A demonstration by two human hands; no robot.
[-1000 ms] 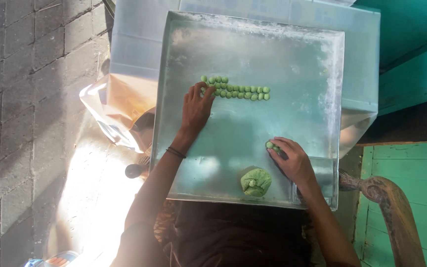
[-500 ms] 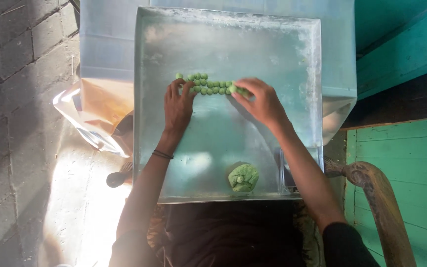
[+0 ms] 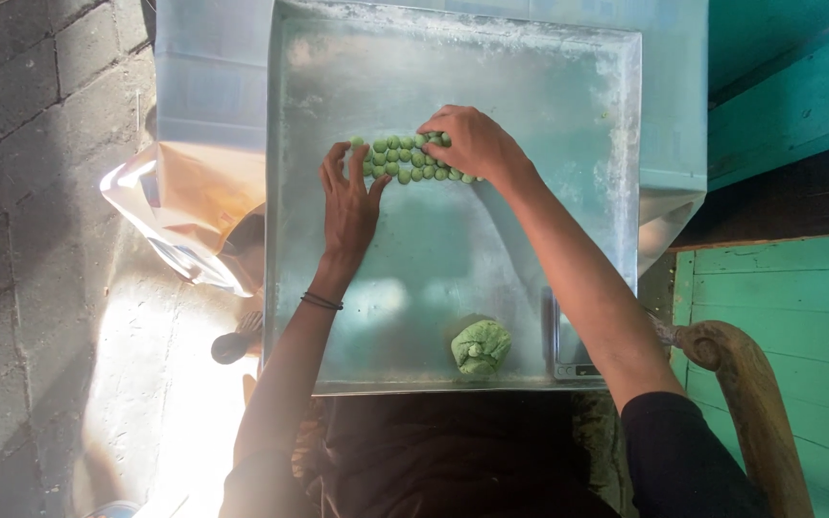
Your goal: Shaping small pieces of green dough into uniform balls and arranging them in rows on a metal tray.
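Resting flat on a large square metal tray (image 3: pixel 568 125), the left hand (image 3: pixel 349 206) lies palm down with its fingers spread wide and pointing toward the top of the frame; it grips nothing. Its fingertips touch the left end of a cluster of small green dough balls (image 3: pixel 405 158), which sits in the upper centre of the frame, on the upper half of the tray. The balls are arranged in short rows, touching one another.

The right hand (image 3: pixel 472 144) comes in from the lower right and covers the right end of the same cluster. Its fingers are curled downward over the balls; whether a ball is pinched between the fingertips cannot be told, as the back of the hand hides them.

A thin dark band (image 3: pixel 321 301) circles the left wrist. The right arm ends in a dark sleeve (image 3: pixel 683 451) at the lower right of the frame.

A lump of green dough (image 3: pixel 481 346) lies near the lower edge of the tray, in the lower centre of the frame, well apart from both hands and from the cluster.

The tray surface shows a pale dusting, densest along its upper and right rims. A crumpled plastic bag (image 3: pixel 179 206) sits just beside the tray's left edge. Grey paving blocks (image 3: pixel 31 173) fill the left of the frame. Turquoise painted boards (image 3: pixel 779 288) occupy the right side.
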